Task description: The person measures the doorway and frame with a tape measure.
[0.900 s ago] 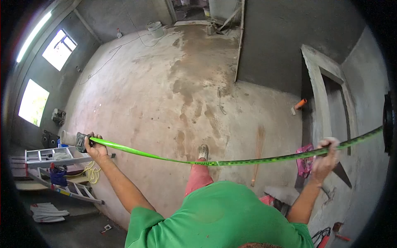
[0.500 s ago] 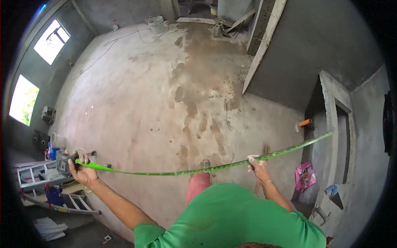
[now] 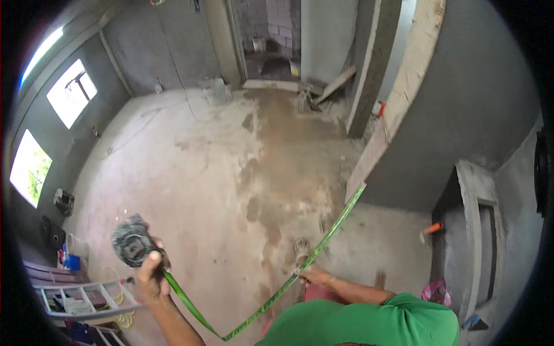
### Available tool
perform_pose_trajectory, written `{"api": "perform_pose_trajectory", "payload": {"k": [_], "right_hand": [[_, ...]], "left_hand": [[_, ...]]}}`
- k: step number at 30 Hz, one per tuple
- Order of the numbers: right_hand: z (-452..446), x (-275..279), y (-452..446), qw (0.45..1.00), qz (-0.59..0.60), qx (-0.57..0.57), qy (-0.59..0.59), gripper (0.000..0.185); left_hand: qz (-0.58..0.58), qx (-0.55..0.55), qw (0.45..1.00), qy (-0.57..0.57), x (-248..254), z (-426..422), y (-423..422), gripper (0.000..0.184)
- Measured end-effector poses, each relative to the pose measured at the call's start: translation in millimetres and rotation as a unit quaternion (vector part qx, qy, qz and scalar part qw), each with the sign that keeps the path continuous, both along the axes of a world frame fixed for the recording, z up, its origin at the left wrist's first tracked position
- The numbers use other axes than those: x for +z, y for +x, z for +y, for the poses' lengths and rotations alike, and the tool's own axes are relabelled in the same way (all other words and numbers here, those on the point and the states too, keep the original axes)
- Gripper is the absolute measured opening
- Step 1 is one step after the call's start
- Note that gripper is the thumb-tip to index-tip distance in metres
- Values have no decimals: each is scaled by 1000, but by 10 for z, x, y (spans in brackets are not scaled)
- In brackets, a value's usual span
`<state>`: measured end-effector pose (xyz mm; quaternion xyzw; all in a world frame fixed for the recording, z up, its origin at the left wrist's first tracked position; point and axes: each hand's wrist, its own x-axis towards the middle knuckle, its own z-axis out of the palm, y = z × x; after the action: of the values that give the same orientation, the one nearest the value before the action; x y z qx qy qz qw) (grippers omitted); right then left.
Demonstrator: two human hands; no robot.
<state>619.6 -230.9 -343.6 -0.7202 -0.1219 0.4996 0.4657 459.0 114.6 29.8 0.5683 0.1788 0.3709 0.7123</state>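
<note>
My left hand (image 3: 152,279) is closed around a dark, dusty tape measure (image 3: 133,241), held up at the left with the thumb against the case. Out of the case runs its green blade (image 3: 186,299), which sags to a sharp bend low in front of me and then rises to the right. My right hand (image 3: 313,275) pinches the blade partway along, close to my body. Beyond those fingers the free end slants up to the right and appears at the lower end of the pale door-opening edge (image 3: 359,173); whether it touches cannot be told.
An aluminium ladder (image 3: 95,296) lies at the left beside yellow cord and a bucket (image 3: 76,246). Boards (image 3: 336,86) lean near the far doorway (image 3: 268,46). An orange pipe (image 3: 434,228) sticks out at the right, above a pink bag (image 3: 437,293). The concrete floor has damp patches.
My left hand has brought the tape measure inward and turned it. The blade went from a nearly straight span to a bent one, its free end swinging left toward the opening's edge. The view has tilted up.
</note>
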Motion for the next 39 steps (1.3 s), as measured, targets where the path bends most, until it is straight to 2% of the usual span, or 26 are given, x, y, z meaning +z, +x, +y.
{"api": "perform_pose_trajectory", "payload": {"k": [2,4,5,9,11,15,17,20,22,24,26,27,32,33,34,35,36,38,39], "right_hand": [[432,-596,616,992,110,62,-30,45],[771,-177,1305,992,107,69,20,47],[943,45,1588,988,121,70,59,50],[1402,-114,2735,988,137,27,65,55],[1606,145,3363,967,195,-87,138,60],[2125,557,4481,970,166,-140,108,55],[2425,582,5054,978,90,-155,110,49],[2839,1404,5885,966,38,-190,169,46],[3118,1643,6520,950,-52,-203,231,47],[3350,2218,7089,919,-166,-222,280,50],[3506,2870,7573,886,-257,-242,302,54],[3564,3191,7790,858,-302,-246,335,55],[3750,4661,8577,669,-578,-262,387,72],[3782,4867,8733,630,-646,-240,358,76],[3803,5048,8884,586,-710,-215,327,79],[3824,5211,9021,571,-752,-185,272,82],[3868,5292,9257,571,-752,-187,273,82],[3925,5369,9775,564,-810,7,162,82],[3961,5344,10014,584,-804,38,107,84]], "left_hand": [[55,35,998,19,52,18,579,68],[53,22,998,14,144,124,1180,52],[60,18,998,16,229,190,1466,52],[44,17,999,27,515,453,2418,53],[5,18,999,31,723,626,2907,55],[-48,33,992,108,1060,1057,3936,66],[-83,29,985,145,1144,1376,4580,69],[-118,-22,987,108,1264,1809,5592,58],[-77,-47,989,117,1207,2184,6241,64],[-69,-79,985,136,1211,2568,6907,35],[-86,-124,980,131,1350,2676,7555,26],[-79,-159,980,87,1408,2738,7877,22],[60,-305,936,166,1533,2889,9466,31],[100,-321,919,203,1546,2858,9742,36],[86,-337,904,247,1450,2808,10049,41],[70,-350,887,292,1315,2773,10383,48],[71,-350,887,293,1161,2738,10693,48],[60,-381,821,421,885,2665,11248,42],[58,-379,821,422,859,2656,11474,42]]}}
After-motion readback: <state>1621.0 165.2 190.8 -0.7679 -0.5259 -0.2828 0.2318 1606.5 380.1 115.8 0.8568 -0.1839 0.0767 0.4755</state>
